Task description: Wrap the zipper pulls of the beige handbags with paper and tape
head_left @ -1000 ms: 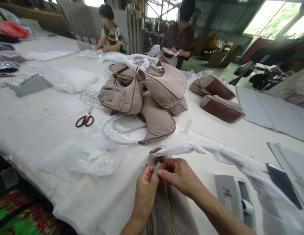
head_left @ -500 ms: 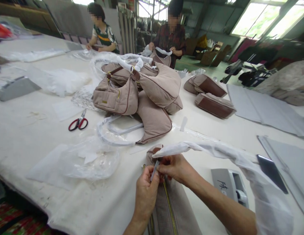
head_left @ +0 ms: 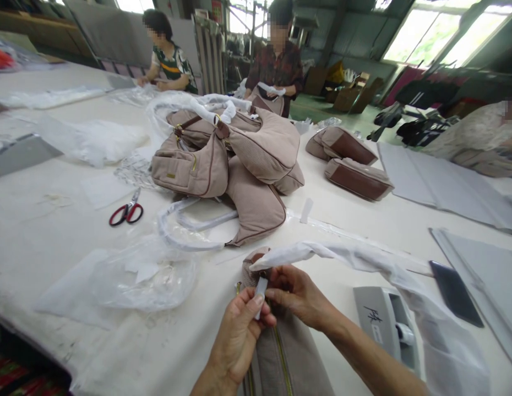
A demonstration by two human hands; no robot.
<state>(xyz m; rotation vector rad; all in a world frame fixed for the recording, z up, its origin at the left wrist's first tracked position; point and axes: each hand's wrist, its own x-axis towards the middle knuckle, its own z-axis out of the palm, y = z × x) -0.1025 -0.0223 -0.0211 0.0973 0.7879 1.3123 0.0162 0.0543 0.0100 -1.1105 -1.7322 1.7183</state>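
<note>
The person's two hands are close together over the end of a beige bag (head_left: 297, 357), which lies on the table (head_left: 177, 346) beneath them and stretches back between the forearms, its yellow zipper (head_left: 281, 352) showing. The left hand (head_left: 239, 333) pinches a small pale strip (head_left: 261, 287) between thumb and fingers. The right hand (head_left: 299, 297) is just beside it, thumb and forefinger bent toward the strip near the bag's end; whether they grip anything cannot be told. A strap (head_left: 305, 252) wrapped in white begins just beyond the fingertips and curves away to the right of the right hand, past a gray tape dispenser (head_left: 382, 322) and a dark phone (head_left: 456, 291). Left of the left hand lies crumpled clear plastic (head_left: 157, 286), with red-handled scissors (head_left: 126, 213) farther off. Beyond both hands sits a pile of similar bags (head_left: 260, 143), and two people (head_left: 173, 66) (head_left: 274, 66) are behind it.
</note>
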